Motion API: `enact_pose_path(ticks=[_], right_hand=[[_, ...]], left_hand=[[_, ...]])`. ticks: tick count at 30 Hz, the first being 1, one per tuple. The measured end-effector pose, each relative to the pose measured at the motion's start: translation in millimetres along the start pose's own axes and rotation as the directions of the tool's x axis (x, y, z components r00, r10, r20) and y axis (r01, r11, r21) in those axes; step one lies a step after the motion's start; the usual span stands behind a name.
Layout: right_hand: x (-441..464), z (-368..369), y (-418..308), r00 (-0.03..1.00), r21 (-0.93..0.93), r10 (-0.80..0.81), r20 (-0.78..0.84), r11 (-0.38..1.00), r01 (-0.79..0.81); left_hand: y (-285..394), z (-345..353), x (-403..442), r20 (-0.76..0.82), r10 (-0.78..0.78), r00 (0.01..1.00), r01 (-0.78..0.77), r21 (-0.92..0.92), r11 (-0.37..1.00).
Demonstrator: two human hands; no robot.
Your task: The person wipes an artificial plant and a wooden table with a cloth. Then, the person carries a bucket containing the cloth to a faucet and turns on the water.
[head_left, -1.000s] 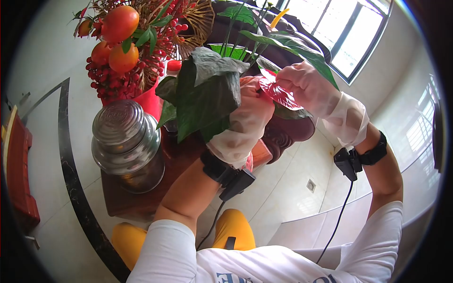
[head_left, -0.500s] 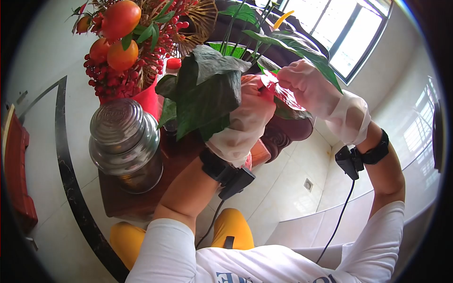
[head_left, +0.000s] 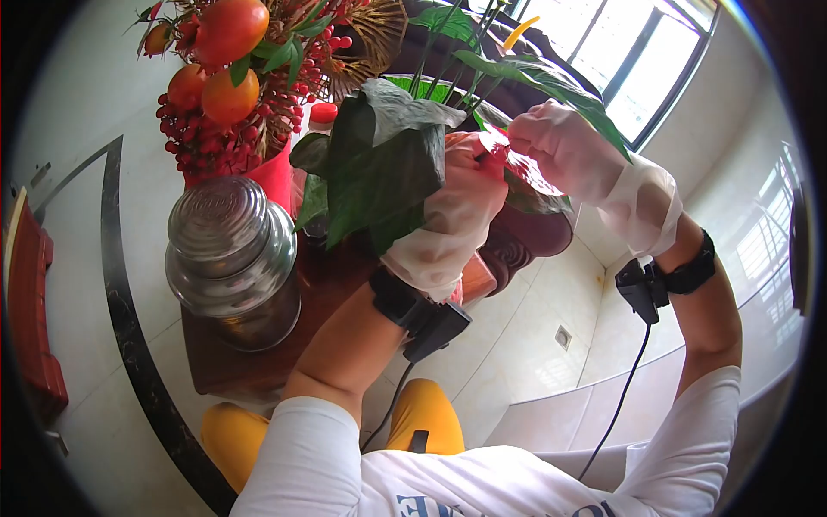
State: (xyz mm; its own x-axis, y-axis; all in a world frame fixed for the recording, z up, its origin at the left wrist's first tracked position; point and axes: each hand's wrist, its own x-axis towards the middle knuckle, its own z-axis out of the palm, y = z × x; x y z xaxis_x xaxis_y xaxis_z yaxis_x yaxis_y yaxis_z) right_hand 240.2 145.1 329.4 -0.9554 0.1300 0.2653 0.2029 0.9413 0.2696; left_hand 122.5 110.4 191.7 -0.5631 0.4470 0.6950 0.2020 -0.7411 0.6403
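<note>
A potted anthurium with big dark green leaves [head_left: 388,181] stands in front of me. My left hand [head_left: 461,207], in a thin whitish translucent glove, is closed on the left side of a glossy red anthurium flower [head_left: 527,171]. Gloved the same way, my right hand [head_left: 573,155] has its fingers pinched together at the flower's upper right edge. The fingertips of both hands are partly hidden. Over my right hand hangs another long green leaf [head_left: 551,82], and a yellow flower spike [head_left: 520,34] rises behind it.
To the left, a lidded metal canister [head_left: 231,258] stands on a dark red wooden table [head_left: 207,362]. Behind it are a red vase [head_left: 274,177] with artificial fruit and berries [head_left: 231,99], and a red-capped bottle [head_left: 323,115]. Cables [head_left: 620,396] hang from both wrist devices.
Both hands have shifted very slightly to the right, as the whole view moves a little. They keep the same hold on the red flower.
</note>
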Motion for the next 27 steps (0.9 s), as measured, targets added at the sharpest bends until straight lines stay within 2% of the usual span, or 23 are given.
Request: enact_pose_path(ticks=[2, 4, 6, 7, 8, 9, 10, 11, 12, 13, 14, 15, 16, 17, 18, 19, 20, 21, 23, 25, 27], right_hand=[[-1.0, -7.0, -7.8, 1.0, -0.058, 0.013, 0.026, 0.998, -0.012], [-1.1, -5.6, -7.1, 0.998, -0.113, 0.027, 0.049, 0.993, -0.022], [-2.4, 3.3, 9.2, 0.998, 0.103, -0.044, -0.043, 0.993, 0.048], [-1.1, 2.5, 10.0, 0.998, 0.102, -0.042, -0.043, 0.994, 0.046], [-0.3, 2.5, 10.1, 0.994, 0.034, -0.094, -0.06, 0.995, 0.097], [1.3, 2.2, 11.0, 0.986, -0.034, -0.151, -0.069, 0.988, 0.148], [2.9, 1.4, 15.3, 0.986, -0.034, -0.15, -0.07, 0.988, 0.148], [4.9, 0.2, 21.1, 0.989, -0.002, -0.148, 0.006, 0.989, 0.148], [5.9, 0.4, 26.0, 0.986, 0.031, -0.146, 0.083, 0.989, 0.144], [6.3, 2.8, 29.7, 0.986, 0.031, -0.143, 0.081, 0.989, 0.141], [6.6, 5.4, 33.3, 0.99, 0.074, -0.134, 0.049, 0.989, 0.13], [8.5, 4.6, 29.0, 0.992, 0.116, -0.123, 0.016, 0.986, 0.12], [6.1, -4.5, 20.4, 0.99, 0.063, -0.136, 0.027, 0.989, 0.134], [5.2, -5.8, 18.6, 0.99, 0.058, -0.137, 0.022, 0.989, 0.135], [5.4, -5.9, 16.8, 0.989, -0.008, -0.146, 0.023, 0.989, 0.147], [5.8, -6.4, 15.0, 0.987, -0.073, -0.157, 0.026, 0.985, 0.158], [5.4, -10.7, 14.1, 0.993, -0.062, -0.081, 0.088, 0.994, 0.087], [4.1, -9.8, 14.2, 0.993, -0.066, -0.086, 0.085, 0.994, 0.092], [0.3, -4.7, 16.8, 0.998, 0.063, 0.027, 0.057, 0.998, -0.031], [-0.4, -6.0, 18.3, 0.996, 0.112, 0.057, 0.071, 0.992, -0.065], [-1.5, -7.0, 19.9, 0.992, 0.164, 0.087, 0.088, 0.981, -0.101]], left_hand=[[11.9, -1.1, -3.7, -0.106, -0.036, 0.994, 0.054, 0.171, 0.984], [0.2, 1.7, -2.3, -0.082, -0.022, 0.996, 0.034, 0.148, 0.988], [-21.9, 5.4, 1.9, -0.052, -0.007, 0.999, 0.014, 0.124, 0.992], [-32.9, 5.5, 5.7, 0.058, -0.06, 0.997, 0.07, -0.183, 0.981], [-43.4, 6.0, 6.4, 0.179, -0.078, 0.981, 0.154, -0.465, 0.872], [-41.1, 3.4, 7.1, 0.178, -0.078, 0.981, 0.154, -0.466, 0.871], [-38.5, 0.6, 7.9, 0.248, -0.331, 0.91, 0.411, -0.456, 0.79], [-35.9, -2.2, 8.8, 0.316, -0.553, 0.771, 0.636, -0.425, 0.644], [-41.2, -3.6, 9.8, 0.317, -0.554, 0.77, 0.638, -0.423, 0.643], [-46.5, -4.9, 12.6, 0.403, -0.325, 0.856, 0.511, -0.561, 0.651], [-50.6, -3.7, 14.1, 0.438, -0.07, 0.896, 0.386, -0.695, 0.606], [-45.8, 0.4, 12.3, 0.441, -0.066, 0.895, 0.387, -0.694, 0.606], [-39.3, 8.5, 9.8, 0.264, -0.124, 0.956, 0.256, -0.558, 0.789], [-32.8, 16.7, 8.9, 0.067, -0.127, 0.99, 0.143, -0.361, 0.921], [-28.1, 18.5, 17.3, -0.026, -0.038, 0.999, 0.034, -0.134, 0.99], [-23.3, 17.0, 14.5, -0.029, -0.034, 0.999, 0.029, -0.133, 0.991], [-17.5, 16.5, 7.8, -0.028, -0.06, 0.998, 0.053, -0.221, 0.974], [-1.3, 11.8, 6.5, -0.023, -0.086, 0.996, 0.075, -0.308, 0.949], [-28.6, 18.9, 12.5, -0.011, -0.032, 0.999, 0.027, -0.331, 0.943], [-36.1, 21.2, 16.1, 0.002, 0.02, 1.0, -0.019, -0.355, 0.935], [-44.1, 22.8, 15.2, 0.023, 0.037, 0.999, -0.021, -0.495, 0.869]])
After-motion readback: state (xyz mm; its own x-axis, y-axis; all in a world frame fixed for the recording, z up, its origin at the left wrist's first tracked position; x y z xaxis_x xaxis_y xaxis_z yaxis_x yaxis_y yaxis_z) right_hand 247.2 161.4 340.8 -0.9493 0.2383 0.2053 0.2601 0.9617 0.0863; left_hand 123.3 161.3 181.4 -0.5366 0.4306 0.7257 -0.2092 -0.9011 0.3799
